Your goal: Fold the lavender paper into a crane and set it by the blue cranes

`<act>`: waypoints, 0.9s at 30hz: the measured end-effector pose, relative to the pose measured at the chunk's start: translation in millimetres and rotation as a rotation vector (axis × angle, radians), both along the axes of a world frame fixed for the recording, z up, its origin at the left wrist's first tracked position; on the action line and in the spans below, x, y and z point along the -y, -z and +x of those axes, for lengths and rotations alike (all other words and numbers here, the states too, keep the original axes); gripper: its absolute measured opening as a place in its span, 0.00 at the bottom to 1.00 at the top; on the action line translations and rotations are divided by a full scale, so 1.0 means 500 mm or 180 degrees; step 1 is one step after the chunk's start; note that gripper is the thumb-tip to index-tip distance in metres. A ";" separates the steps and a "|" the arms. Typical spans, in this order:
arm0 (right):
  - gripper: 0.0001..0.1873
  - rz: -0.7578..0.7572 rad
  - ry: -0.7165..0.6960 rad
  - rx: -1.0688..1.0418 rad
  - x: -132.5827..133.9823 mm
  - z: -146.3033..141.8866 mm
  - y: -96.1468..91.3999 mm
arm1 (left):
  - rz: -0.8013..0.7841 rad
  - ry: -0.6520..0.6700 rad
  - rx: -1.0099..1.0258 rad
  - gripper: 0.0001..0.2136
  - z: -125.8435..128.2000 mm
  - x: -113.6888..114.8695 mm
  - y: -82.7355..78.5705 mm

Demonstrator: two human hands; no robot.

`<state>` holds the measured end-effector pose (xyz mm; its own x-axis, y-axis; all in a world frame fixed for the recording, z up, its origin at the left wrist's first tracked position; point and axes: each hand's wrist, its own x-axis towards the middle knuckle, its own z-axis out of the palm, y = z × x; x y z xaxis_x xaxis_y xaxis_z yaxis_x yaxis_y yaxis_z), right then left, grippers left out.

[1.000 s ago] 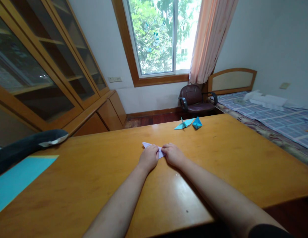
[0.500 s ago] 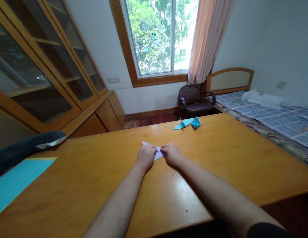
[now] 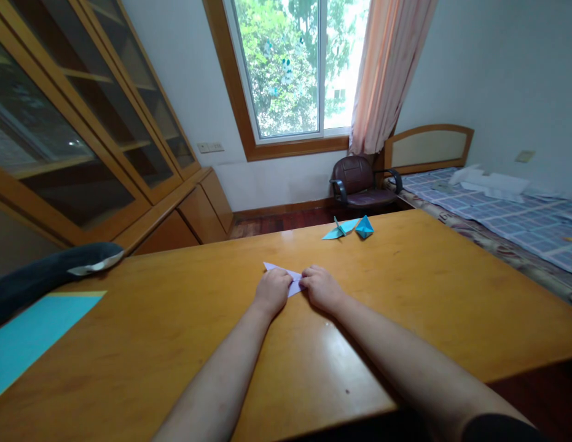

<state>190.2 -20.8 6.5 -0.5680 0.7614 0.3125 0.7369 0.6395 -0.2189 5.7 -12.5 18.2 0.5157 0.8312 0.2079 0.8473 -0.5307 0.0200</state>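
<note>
1 folded lilac paper (image 3: 295, 286) is on the wooden table (image 3: 175, 331), the left hand (image 3: 273, 290) gripping it with fingers curled and the right hand (image 3: 321, 286) pinching its right end. Beyond, near the far edge, a winged blue paper (image 3: 344, 229) sits just beside a pointed blue paper (image 3: 364, 228).

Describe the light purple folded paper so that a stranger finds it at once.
On the golden-brown wooden table, find the left hand and right hand. Both hold the light purple folded paper, whose pointed tip shows beyond the left hand. Its purple colour separates it from the blue folded-paper pieces farther away.
</note>
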 end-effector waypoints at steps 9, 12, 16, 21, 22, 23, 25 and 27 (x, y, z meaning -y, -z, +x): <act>0.11 -0.0063 -0.0002 0.0066 -0.001 0.000 -0.005 | 0.0065 0.0058 -0.0140 0.09 -0.001 0.000 0.002; 0.11 -0.0078 0.0013 0.0040 -0.001 0.001 -0.004 | 0.0076 0.0128 -0.0117 0.09 -0.002 0.000 0.001; 0.11 -0.0125 0.0047 0.0040 -0.001 0.001 -0.001 | 0.0040 0.0193 -0.0059 0.10 -0.002 -0.001 0.001; 0.11 -0.0116 0.0081 0.0035 0.000 0.001 0.000 | -0.0015 0.0227 -0.0029 0.10 -0.002 -0.003 0.002; 0.11 -0.0115 0.0086 0.0036 0.000 0.001 0.000 | -0.0012 0.0238 -0.0027 0.10 -0.002 -0.004 0.003; 0.11 -0.0110 0.0092 0.0034 0.000 0.001 0.001 | -0.0003 0.0248 -0.0023 0.10 -0.002 -0.004 0.004; 0.11 -0.0096 0.0088 0.0024 -0.001 0.002 0.001 | 0.0029 0.0264 0.0002 0.10 -0.002 -0.005 0.005; 0.11 -0.0078 0.0083 0.0012 -0.001 0.002 0.002 | 0.0050 0.0268 0.0027 0.10 -0.002 -0.006 0.006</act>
<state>191.4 -20.2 5.3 -0.5489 0.7834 0.2915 0.7542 0.6145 -0.2315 4.5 -9.7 15.0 0.5816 0.7816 0.2253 0.7996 -0.6003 0.0182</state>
